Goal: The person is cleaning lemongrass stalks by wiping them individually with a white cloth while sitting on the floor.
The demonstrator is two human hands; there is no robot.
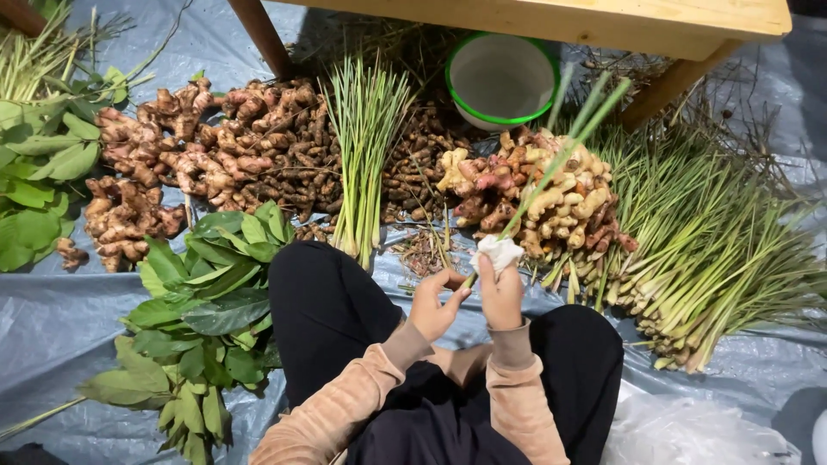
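Gripping lemongrass stalk [551, 164]; right hand [500, 295] clutching white cloth [499, 252]

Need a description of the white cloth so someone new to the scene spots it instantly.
Start at the wooden bench across the top, then drop past the white bowl with a green rim and the ginger pile below it. The white cloth sits bunched in the right hand, wrapped on a lemongrass stalk. It is the only white fabric among roots and greens.

Setting: floor-level produce-sorting spot, market-stall type; grey tarpaulin [52, 327] spread with ginger heaps [215, 146], lemongrass bundles [715, 250], leafy branches [207, 319], beneath a wooden bench [603, 21].
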